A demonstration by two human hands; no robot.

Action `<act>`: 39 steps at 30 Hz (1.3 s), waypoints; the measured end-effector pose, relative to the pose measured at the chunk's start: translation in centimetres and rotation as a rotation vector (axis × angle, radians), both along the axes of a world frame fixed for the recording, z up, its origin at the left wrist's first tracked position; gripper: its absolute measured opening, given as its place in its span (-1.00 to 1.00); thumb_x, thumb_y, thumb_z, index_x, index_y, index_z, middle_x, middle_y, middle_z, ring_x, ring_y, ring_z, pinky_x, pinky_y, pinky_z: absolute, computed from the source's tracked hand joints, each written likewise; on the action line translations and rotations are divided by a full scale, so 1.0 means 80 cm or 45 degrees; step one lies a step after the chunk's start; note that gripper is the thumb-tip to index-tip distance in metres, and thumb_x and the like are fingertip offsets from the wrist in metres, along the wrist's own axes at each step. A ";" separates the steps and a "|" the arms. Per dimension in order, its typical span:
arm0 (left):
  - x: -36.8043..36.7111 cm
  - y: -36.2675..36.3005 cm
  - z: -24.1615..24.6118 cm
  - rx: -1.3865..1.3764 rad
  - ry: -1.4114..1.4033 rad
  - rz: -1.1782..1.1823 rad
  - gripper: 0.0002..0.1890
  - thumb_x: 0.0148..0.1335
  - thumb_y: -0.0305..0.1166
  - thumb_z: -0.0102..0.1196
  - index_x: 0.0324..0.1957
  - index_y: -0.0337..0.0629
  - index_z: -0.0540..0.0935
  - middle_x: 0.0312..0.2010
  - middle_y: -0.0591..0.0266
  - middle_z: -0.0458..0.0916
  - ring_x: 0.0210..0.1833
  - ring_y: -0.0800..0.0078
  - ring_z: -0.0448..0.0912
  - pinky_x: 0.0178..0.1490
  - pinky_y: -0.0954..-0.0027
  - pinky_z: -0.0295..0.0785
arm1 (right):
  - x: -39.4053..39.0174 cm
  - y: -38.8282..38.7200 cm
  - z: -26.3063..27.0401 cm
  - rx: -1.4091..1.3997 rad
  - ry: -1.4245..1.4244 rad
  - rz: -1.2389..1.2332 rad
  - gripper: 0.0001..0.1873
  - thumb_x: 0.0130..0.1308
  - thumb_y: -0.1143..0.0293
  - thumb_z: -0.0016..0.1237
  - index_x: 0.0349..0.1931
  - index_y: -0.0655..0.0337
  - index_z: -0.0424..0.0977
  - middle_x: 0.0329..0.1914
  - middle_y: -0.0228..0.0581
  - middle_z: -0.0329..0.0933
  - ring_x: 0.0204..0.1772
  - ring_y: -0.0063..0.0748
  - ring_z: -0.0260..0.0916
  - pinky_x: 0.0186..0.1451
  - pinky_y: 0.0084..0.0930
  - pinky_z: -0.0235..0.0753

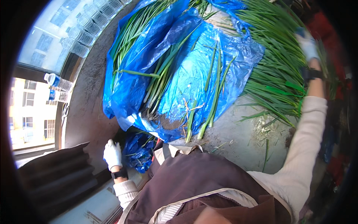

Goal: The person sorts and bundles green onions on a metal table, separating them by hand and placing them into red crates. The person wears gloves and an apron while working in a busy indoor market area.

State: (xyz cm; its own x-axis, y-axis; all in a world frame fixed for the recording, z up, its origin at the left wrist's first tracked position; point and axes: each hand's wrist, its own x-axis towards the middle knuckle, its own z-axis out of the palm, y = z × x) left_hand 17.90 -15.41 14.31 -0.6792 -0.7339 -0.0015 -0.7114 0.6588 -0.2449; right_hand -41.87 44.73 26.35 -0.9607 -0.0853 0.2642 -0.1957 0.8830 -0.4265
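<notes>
My right hand, in a white glove with blue at the fingers, is stretched out over the right edge of a big heap of green onions. Motion blurs it, so its grip is unclear. A green tie goes round part of this heap. Low on the left, my left hand, also gloved, hangs apart from the onions with nothing seen in it. Before me lies a blue plastic sheet. Several rooted green onions rest in its fold, and loose stalks lie on its right part.
Another bunch of green onions sits wrapped in the blue plastic at upper left. Crumpled blue plastic is beside my left hand. Clear plastic bottles line the window side. Soil and leaf scraps litter the grey surface.
</notes>
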 end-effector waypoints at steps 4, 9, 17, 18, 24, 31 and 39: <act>-0.094 0.048 -0.025 0.386 0.658 -0.420 -0.68 0.22 -0.28 0.14 -0.02 -0.20 0.62 -0.10 0.03 0.65 -0.03 0.13 0.61 0.05 0.23 0.48 | 0.150 -0.263 -0.208 -0.594 -0.807 0.908 -0.69 0.30 0.26 -0.08 -0.04 0.21 0.54 -0.21 -0.22 0.61 -0.27 -0.40 0.50 -0.20 -0.45 0.53; -0.235 0.079 -0.089 0.474 0.784 -0.946 -0.56 0.15 -0.29 0.21 0.06 -0.24 0.50 -0.02 -0.05 0.59 -0.06 0.04 0.62 -0.01 0.22 0.52 | 0.380 -0.419 -0.265 -0.435 -1.169 1.222 -0.45 0.30 0.09 -0.03 0.15 0.32 0.38 -0.19 -0.07 0.58 -0.25 -0.37 0.54 -0.19 -0.39 0.53; -0.307 0.065 -0.133 0.414 0.279 -0.493 -0.49 -0.01 -0.19 0.35 -0.11 -0.28 0.45 -0.15 -0.14 0.57 -0.07 -0.06 0.59 -0.04 0.08 0.52 | 0.479 -0.400 -0.262 -0.723 -1.461 0.818 -0.44 0.31 0.24 0.01 0.24 0.35 0.30 -0.09 -0.11 0.54 -0.19 -0.44 0.45 -0.18 -0.50 0.47; -0.305 0.065 -0.132 0.434 0.258 -0.495 -0.51 0.01 -0.18 0.33 -0.12 -0.28 0.47 -0.14 -0.16 0.57 -0.06 -0.07 0.59 -0.04 0.08 0.52 | 0.484 -0.399 -0.270 -0.812 -1.450 0.722 -0.45 0.30 0.25 0.02 0.23 0.35 0.31 -0.09 -0.12 0.55 -0.18 -0.44 0.45 -0.15 -0.48 0.47; -0.286 0.029 -0.112 0.418 0.060 -0.724 -0.65 0.13 -0.18 0.18 -0.22 -0.32 0.56 -0.24 -0.21 0.62 -0.15 -0.10 0.61 -0.05 0.07 0.51 | 0.482 -0.457 -0.314 -1.720 -1.493 0.297 -0.52 0.33 0.35 -0.05 0.19 0.41 0.26 -0.07 -0.01 0.53 -0.12 -0.29 0.52 -0.09 -0.44 0.53; -0.292 -0.025 -0.127 0.721 -0.001 -0.745 -0.54 0.26 -0.18 -0.10 -0.15 -0.50 0.55 -0.14 -0.39 0.57 -0.01 -0.20 0.54 0.08 0.05 0.44 | 0.441 -0.581 -0.376 -1.986 -1.720 0.050 -0.75 0.48 0.25 -0.26 -0.12 0.21 0.43 -0.22 -0.19 0.51 -0.26 -0.28 0.48 -0.21 -0.36 0.49; -0.296 -0.033 -0.193 0.729 -0.177 -1.202 -0.72 0.31 -0.36 -0.16 -0.27 -0.28 0.63 -0.33 -0.18 0.63 -0.22 -0.09 0.61 -0.14 0.10 0.51 | 0.419 -0.613 -0.450 -1.081 -1.194 0.492 -0.65 0.47 0.19 -0.30 -0.02 0.22 0.47 -0.10 -0.09 0.55 -0.07 -0.22 0.47 0.00 -0.34 0.46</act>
